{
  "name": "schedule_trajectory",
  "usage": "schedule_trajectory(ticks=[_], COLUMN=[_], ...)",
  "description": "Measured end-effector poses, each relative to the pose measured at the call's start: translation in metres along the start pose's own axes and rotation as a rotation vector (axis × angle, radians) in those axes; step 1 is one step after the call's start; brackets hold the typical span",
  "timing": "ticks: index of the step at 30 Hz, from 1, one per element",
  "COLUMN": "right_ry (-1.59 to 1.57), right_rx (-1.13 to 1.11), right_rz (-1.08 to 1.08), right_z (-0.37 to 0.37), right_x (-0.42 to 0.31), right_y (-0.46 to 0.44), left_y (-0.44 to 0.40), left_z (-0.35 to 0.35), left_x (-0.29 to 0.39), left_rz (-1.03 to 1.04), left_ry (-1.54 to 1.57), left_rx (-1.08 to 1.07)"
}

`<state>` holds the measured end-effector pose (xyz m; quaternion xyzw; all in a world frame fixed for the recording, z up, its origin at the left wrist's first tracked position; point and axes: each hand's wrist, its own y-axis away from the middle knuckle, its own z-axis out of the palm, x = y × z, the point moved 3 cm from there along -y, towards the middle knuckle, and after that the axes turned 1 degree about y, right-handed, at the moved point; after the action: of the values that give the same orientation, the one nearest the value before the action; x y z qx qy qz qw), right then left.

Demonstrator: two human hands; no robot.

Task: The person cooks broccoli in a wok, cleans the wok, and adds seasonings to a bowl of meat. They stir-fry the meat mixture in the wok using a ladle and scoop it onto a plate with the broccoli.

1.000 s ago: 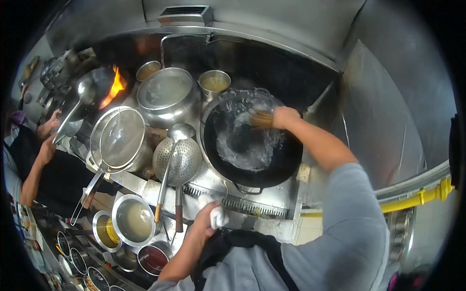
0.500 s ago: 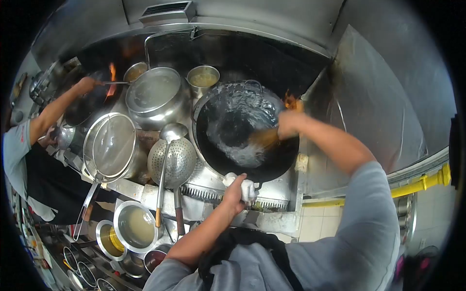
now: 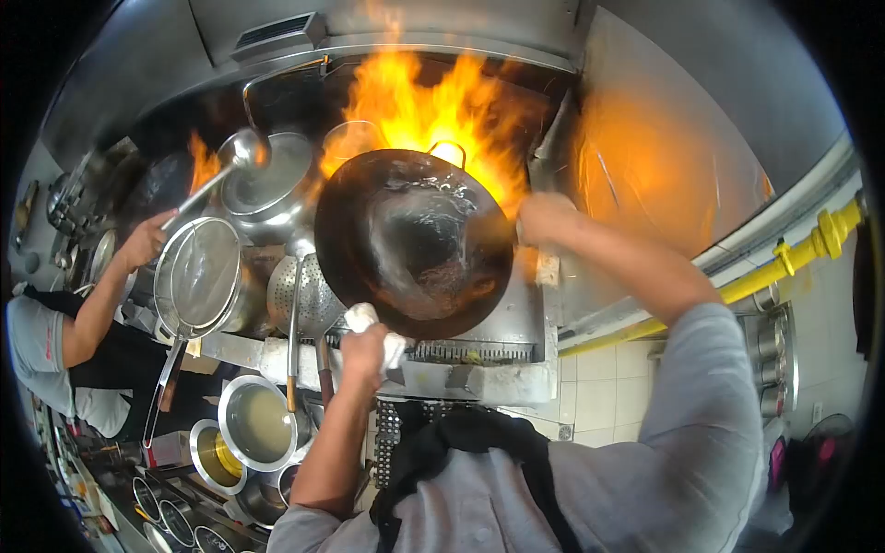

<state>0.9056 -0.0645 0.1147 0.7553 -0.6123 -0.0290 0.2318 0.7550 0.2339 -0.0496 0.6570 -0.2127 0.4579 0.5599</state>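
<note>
My left hand (image 3: 363, 352) is closed on a white cloth (image 3: 391, 348) at the near left edge of the large black wok (image 3: 415, 309). The wok is tilted, with water swirling inside. At the wok's right rim, my right hand (image 3: 546, 219) is closed round the bamboo brush (image 3: 489, 238), which is smeared by motion. Tall orange flames (image 3: 415, 101) rise behind the wok.
At the left, a co-worker's hand (image 3: 145, 241) holds a ladle (image 3: 249, 147) over a lidded-looking pot (image 3: 267, 180). A mesh strainer (image 3: 198, 276) and a perforated skimmer (image 3: 313, 300) lie left of the wok. A yellow pipe (image 3: 756, 281) runs at the right.
Large flames have flared up behind the wok, which is now tilted and shifted. My left hand has moved with the cloth to its rim. The co-worker's ladle has come up over the pot.
</note>
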Motion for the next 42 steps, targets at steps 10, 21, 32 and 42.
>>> schedule_trajectory(ticks=[10,21,32,42], right_ry=[-0.470,-1.317,-2.654,-1.127], right_rx=[0.170,0.009,0.014,0.682], right_rz=[0.174,0.414,0.202,0.208], right_z=[0.004,0.096,0.153,0.089], right_x=[0.063,0.071,-0.078,0.076], right_y=[0.024,0.033,0.047,-0.016], left_y=[0.056,0.102,0.153,0.045], left_z=[-0.015,0.018,0.064,-0.006], left_x=[0.052,0.095,0.107,0.064], left_rz=[0.298,0.664,0.883,0.468], left_ry=[-0.294,-0.712,-0.971,-0.478], left_rx=[0.099,0.160,0.091,0.124])
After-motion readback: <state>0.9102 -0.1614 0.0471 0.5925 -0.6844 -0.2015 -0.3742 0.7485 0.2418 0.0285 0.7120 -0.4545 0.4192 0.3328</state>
